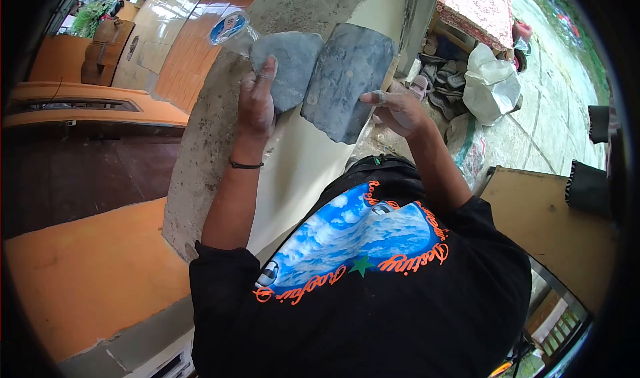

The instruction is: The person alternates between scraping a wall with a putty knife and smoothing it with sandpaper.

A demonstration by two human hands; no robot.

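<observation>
Left hand (257,103): gripped the rounded slab (288,70), thumb on its face, fingers hidden behind.
Right hand (402,111): held the squarer slab (348,79) by its nearest edge, thumb on front.
Slabs: were between the hands, edges apparently touching.
Plastic cup (232,30): was just beyond the left hand.

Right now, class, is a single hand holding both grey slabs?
No, the hands share them: the left hand grips the left grey slab while the right hand grips the right grey slab.
</observation>
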